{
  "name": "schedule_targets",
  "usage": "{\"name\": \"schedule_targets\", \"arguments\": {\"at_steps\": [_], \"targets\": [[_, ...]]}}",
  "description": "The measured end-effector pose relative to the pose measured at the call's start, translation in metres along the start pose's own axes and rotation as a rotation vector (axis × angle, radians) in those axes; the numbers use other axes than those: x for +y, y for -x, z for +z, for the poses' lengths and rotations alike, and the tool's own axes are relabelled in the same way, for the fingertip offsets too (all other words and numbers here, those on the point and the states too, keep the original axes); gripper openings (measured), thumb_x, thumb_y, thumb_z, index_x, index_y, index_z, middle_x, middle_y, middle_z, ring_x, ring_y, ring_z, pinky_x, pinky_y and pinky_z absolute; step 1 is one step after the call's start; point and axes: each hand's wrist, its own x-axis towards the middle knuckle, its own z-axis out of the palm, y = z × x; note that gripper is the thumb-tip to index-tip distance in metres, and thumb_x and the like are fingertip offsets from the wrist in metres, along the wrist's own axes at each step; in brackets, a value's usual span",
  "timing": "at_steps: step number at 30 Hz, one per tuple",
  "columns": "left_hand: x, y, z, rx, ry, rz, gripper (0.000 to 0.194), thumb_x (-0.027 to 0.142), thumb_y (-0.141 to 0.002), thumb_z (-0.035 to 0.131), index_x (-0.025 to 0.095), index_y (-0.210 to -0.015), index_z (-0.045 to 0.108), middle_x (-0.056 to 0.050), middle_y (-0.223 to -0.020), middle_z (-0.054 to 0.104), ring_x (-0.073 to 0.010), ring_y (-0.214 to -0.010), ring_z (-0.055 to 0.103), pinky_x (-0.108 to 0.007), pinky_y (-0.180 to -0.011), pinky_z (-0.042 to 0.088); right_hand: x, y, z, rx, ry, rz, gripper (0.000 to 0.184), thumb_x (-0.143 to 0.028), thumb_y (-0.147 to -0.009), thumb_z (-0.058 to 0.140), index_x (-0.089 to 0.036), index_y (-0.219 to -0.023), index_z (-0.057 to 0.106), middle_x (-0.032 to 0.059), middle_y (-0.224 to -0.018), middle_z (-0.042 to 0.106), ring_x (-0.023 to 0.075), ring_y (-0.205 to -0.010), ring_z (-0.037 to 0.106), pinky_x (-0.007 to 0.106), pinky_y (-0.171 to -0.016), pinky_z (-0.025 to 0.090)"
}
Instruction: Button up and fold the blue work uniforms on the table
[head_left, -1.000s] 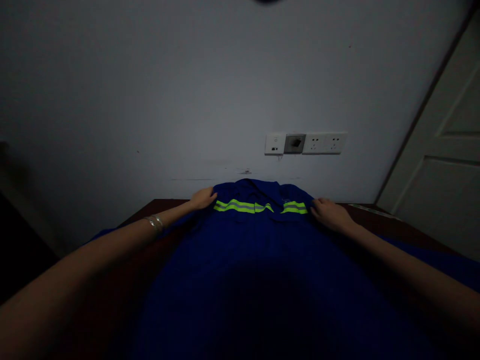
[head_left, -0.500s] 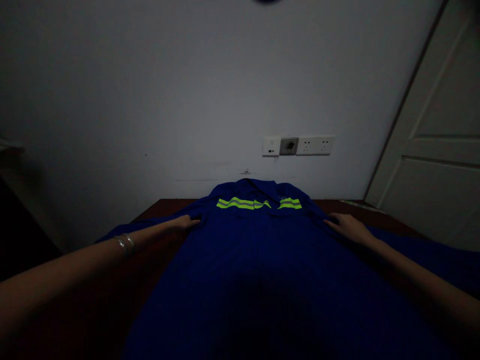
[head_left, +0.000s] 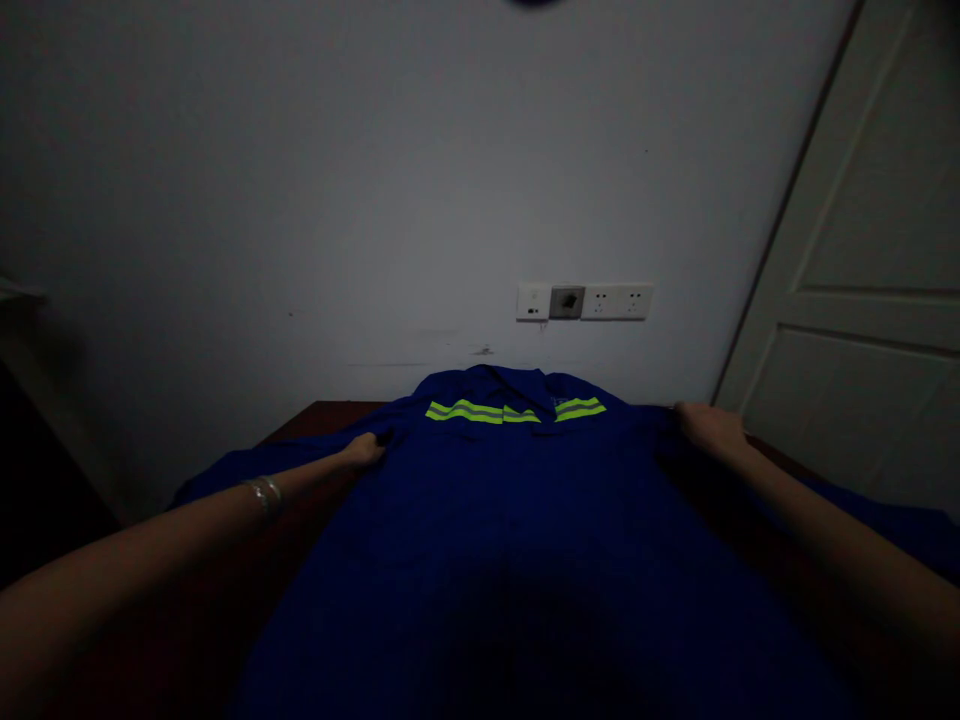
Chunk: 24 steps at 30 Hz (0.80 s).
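A blue work jacket (head_left: 495, 490) with yellow-green and grey reflective strips lies spread out, its collar toward the wall and its sleeves reaching out to both sides. My left hand (head_left: 365, 451), below a wrist with silver bangles, pinches the cloth near the left underarm. At the other side my right hand (head_left: 711, 428) is closed on the upper part of the right sleeve, which is pulled outward from the shoulder. Its fingertips are partly hidden. Toward the bottom of the view the jacket fades into shadow.
Under the jacket is a dark red-brown table (head_left: 330, 412), up against a pale wall (head_left: 337, 180). Sockets and a switch plate (head_left: 583, 302) are on the wall behind the collar. A panelled door (head_left: 862, 300) stands at the right. The room is dim.
My right hand has moved outward and slightly up, drawing the right shoulder and sleeve straighter. My left hand keeps its hold near the left underarm. The view has shifted slightly.
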Motion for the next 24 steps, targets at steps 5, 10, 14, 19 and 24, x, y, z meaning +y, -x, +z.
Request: {"name": "schedule_targets", "arguments": {"at_steps": [5, 10, 14, 19, 24], "targets": [[-0.001, 0.0, 0.005, 0.006, 0.065, -0.059, 0.019, 0.028, -0.079, 0.051, 0.014, -0.076, 0.063, -0.009, -0.079, 0.067, -0.0181, -0.074, 0.064, -0.018, -0.051, 0.042, -0.02, -0.01, -0.009, 0.015, 0.145, 0.098, 0.033, -0.011, -0.085, 0.033, -0.009, -0.096, 0.064, 0.0237, -0.096, 0.062, 0.0352, -0.094, 0.058, 0.047, -0.074, 0.041], [-0.001, 0.011, 0.008, 0.031, 0.107, -0.111, 0.035, 0.031, -0.085, 0.038, 0.01, -0.08, 0.066, -0.01, -0.076, 0.067, -0.019, -0.073, 0.065, -0.021, -0.056, 0.046, -0.064, 0.023, -0.015, 0.073, 0.244, -0.089, 0.031, -0.015, -0.083, 0.04, -0.013, -0.109, 0.056, 0.0185, -0.106, 0.058, 0.0313, -0.099, 0.054, 0.042, -0.075, 0.044], [-0.003, 0.026, 0.011, 0.043, 0.203, -0.058, 0.043, 0.038, -0.087, 0.035, 0.009, -0.083, 0.067, -0.01, -0.079, 0.068, -0.0204, -0.075, 0.065, -0.023, -0.059, 0.047, -0.074, 0.069, -0.009, -0.04, 0.175, -0.196, 0.033, -0.016, -0.084, 0.034, -0.015, -0.112, 0.053, 0.0158, -0.103, 0.059, 0.0264, -0.087, 0.06, 0.034, -0.062, 0.046], [-0.003, 0.039, 0.018, 0.077, 0.186, -0.066, 0.05, 0.041, -0.089, 0.031, 0.005, -0.095, 0.065, -0.015, -0.098, 0.067, -0.023, -0.09, 0.064, -0.024, -0.069, 0.047, -0.053, 0.106, 0.007, -0.206, 0.067, -0.045, 0.043, -0.036, -0.091, 0.024, -0.013, -0.101, 0.058, 0.0171, -0.096, 0.063, 0.0289, -0.078, 0.064, 0.039, -0.061, 0.046], [-0.001, 0.044, 0.025, 0.095, 0.15, -0.086, 0.054, 0.038, -0.091, 0.025, 0.002, -0.106, 0.061, -0.02, -0.113, 0.061, -0.0246, -0.104, 0.059, -0.025, -0.08, 0.045, -0.047, 0.12, 0.014, -0.296, -0.044, 0.043, 0.056, -0.051, -0.089, 0.019, -0.015, -0.088, 0.061, 0.016, -0.09, 0.066, 0.0329, -0.082, 0.064, 0.043, -0.064, 0.047]]}}
